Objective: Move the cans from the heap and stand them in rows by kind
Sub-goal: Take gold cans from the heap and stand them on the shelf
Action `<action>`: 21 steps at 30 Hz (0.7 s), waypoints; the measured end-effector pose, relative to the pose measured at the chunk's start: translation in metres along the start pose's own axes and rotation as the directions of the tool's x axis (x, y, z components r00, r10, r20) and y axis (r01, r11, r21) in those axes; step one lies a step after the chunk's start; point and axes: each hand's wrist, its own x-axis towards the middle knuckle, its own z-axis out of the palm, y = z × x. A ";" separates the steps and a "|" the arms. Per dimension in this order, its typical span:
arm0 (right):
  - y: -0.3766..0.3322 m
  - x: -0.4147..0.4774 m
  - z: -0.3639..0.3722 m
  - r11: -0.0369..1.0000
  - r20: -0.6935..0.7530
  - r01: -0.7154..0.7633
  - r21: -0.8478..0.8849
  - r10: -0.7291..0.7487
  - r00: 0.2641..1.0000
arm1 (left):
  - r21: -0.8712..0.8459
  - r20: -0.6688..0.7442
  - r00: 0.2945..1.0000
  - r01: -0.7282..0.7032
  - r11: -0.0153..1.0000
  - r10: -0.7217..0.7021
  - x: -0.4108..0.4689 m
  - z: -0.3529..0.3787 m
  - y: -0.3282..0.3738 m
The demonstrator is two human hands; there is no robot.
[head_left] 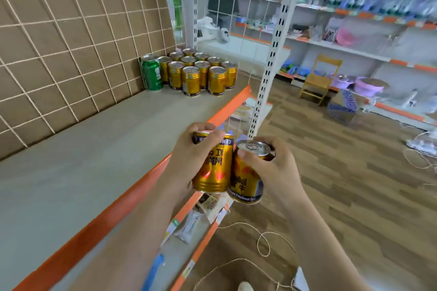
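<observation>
Head view: the left hand (192,149) grips a gold can (214,165), the right hand (272,168) another (246,181), both upright, touching. The gold rows (201,71) stand ahead-left on the shelf (94,139), nearer the left hand.

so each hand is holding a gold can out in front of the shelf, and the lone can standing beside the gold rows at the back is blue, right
Not quite: the lone can beside the gold rows is green, not blue, as the head view shows. The rest holds: the left hand and the right hand each have a grip on a gold can out in front of the shelf.
</observation>
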 end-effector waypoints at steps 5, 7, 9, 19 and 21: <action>-0.003 0.092 -0.019 0.979 0.189 0.136 -0.149 -0.107 0.976 | 0.022 -0.199 0.980 0.032 0.999 -0.027 0.057 0.026 0.007; -0.010 0.125 -0.020 0.933 0.271 0.279 -0.229 -0.214 0.939 | 0.000 -0.296 0.954 0.037 0.999 -0.036 0.076 0.032 0.011; -0.015 0.152 -0.017 0.888 0.338 0.371 -0.270 -0.274 0.901 | -0.062 -0.394 0.918 0.024 0.998 -0.046 0.093 0.035 0.014; -0.013 0.257 0.020 0.803 0.582 0.547 -0.236 -0.334 0.741 | 0.036 -0.542 0.839 0.075 0.997 -0.043 0.188 0.011 0.007; -0.015 0.278 0.033 0.787 0.599 0.572 -0.231 -0.349 0.721 | 0.012 -0.555 0.831 0.068 0.998 -0.050 0.209 0.000 0.005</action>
